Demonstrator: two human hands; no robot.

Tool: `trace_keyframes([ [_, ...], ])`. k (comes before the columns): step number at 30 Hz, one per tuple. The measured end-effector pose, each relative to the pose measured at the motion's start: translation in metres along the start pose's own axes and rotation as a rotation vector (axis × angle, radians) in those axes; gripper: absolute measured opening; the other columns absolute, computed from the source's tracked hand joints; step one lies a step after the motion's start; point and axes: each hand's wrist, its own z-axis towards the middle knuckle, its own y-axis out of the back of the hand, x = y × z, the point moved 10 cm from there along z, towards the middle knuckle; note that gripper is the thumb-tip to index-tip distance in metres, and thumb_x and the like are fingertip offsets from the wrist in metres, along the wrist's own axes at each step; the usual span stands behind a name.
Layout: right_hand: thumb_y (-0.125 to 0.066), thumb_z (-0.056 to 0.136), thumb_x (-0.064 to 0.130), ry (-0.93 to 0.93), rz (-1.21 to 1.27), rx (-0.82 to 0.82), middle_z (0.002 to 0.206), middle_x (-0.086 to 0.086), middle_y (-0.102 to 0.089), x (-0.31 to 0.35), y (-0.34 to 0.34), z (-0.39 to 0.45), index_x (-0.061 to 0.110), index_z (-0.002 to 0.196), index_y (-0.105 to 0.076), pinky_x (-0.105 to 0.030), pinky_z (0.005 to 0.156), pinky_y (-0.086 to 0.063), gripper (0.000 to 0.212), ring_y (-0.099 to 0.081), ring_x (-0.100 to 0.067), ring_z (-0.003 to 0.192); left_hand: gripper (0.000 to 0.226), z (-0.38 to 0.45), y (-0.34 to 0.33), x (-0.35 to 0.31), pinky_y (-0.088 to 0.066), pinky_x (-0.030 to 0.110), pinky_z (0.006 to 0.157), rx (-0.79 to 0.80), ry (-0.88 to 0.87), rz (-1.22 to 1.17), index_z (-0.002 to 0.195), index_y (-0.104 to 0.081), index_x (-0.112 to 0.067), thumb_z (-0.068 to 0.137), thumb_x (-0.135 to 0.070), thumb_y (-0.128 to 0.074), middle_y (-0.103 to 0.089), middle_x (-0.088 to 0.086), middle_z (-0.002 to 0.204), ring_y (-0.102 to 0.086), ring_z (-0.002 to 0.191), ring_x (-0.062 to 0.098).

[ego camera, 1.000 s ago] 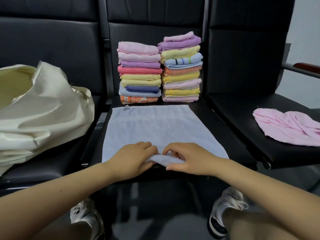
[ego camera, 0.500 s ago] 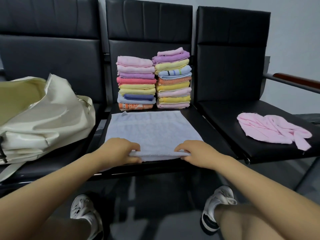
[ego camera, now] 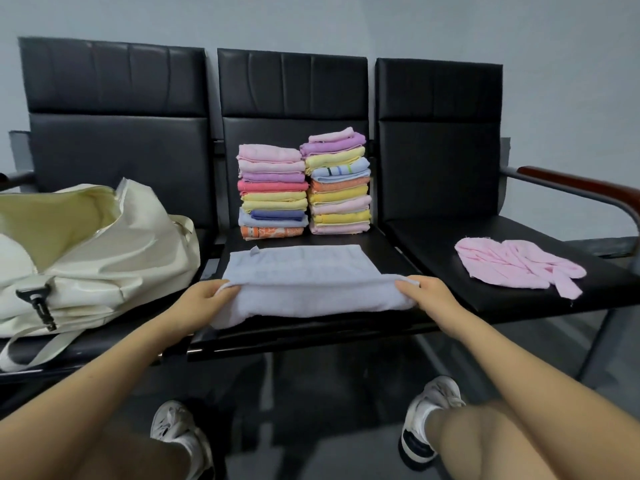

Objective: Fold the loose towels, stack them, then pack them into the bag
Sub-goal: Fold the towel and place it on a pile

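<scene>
A black three-seat bench (ego camera: 519, 299) carries a cream bag (ego camera: 104, 251) on the left seat, two stacks of folded towels (ego camera: 304, 188) at the middle backrest, and a loose pink towel (ego camera: 512, 268) on the right. On the middle seat, the left hand (ego camera: 204, 299) and right hand (ego camera: 429, 296) pinch the pale lavender towel (ego camera: 304, 275) by its lifted near edge, fingers curled round the cloth.

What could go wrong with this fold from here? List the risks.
1. The left hand and right hand grip the near edge of the lavender towel, which hangs past the seat front; it could slide off.
2. Carried too far back, the fold could bump the two tall towel stacks, and the right one looks uneven.
</scene>
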Motion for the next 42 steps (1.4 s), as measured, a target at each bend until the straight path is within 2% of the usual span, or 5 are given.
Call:
trace_keyframes([
  [15, -0.052, 0.095, 0.025, -0.029, -0.183, -0.125, 0.093, -0.011, -0.069, 0.018, -0.02, 0.108, 0.004, 0.096, -0.069, -0.038, 0.078, -0.05, 0.027, -0.064, -0.026, 0.091, 0.029, 0.093, 0.028, 0.011, -0.044, 0.035, 0.071, -0.269, 0.072, 0.531, 0.082, -0.064, -0.008, 0.097, -0.027, -0.047, -0.063, 0.004, 0.082, -0.055, 0.078, 0.021],
  [23, -0.047, 0.098, 0.027, -0.053, -0.592, -0.188, 0.073, -0.005, -0.053, -0.004, -0.041, 0.178, 0.009, 0.073, -0.051, -0.032, 0.057, -0.035, 0.031, -0.049, -0.018, 0.067, 0.024, 0.16, 0.029, 0.048, -0.05, 0.033, 0.064, -0.359, 0.101, 0.666, 0.086, -0.064, -0.019, 0.097, -0.027, -0.045, -0.064, -0.001, 0.083, -0.056, 0.073, 0.016],
  [29, -0.054, 0.097, 0.029, -0.134, -0.694, -0.219, 0.131, -0.012, -0.043, -0.032, -0.056, 0.183, 0.015, 0.13, -0.049, -0.039, 0.087, -0.046, 0.037, -0.045, -0.028, 0.119, 0.03, 0.172, 0.009, 0.079, -0.047, 0.038, 0.079, -0.268, 0.211, 0.737, 0.126, -0.05, -0.018, 0.099, -0.03, -0.044, -0.05, 0.01, 0.119, -0.052, 0.106, 0.027],
  [35, -0.049, 0.089, 0.063, -0.28, -0.874, -0.175, 0.136, -0.013, -0.046, -0.035, -0.041, 0.16, 0.008, 0.132, -0.046, -0.037, 0.081, -0.044, 0.071, -0.044, -0.03, 0.125, 0.043, 0.15, -0.005, 0.04, -0.041, 0.04, 0.093, -0.347, 0.01, 0.888, 0.138, -0.046, -0.02, 0.098, -0.035, -0.045, -0.046, 0.007, 0.133, -0.042, 0.124, 0.026],
  [42, -0.065, 0.08, 0.057, -0.437, -0.593, 0.009, 0.111, -0.002, -0.06, -0.033, -0.051, 0.123, 0.011, 0.111, -0.058, -0.03, 0.072, -0.045, 0.055, -0.058, -0.021, 0.1, 0.08, 0.113, -0.076, 0.022, -0.026, 0.035, 0.111, 0.063, -0.063, 0.719, 0.135, -0.048, -0.033, 0.073, -0.074, -0.022, -0.04, -0.004, 0.142, -0.031, 0.136, 0.016],
])
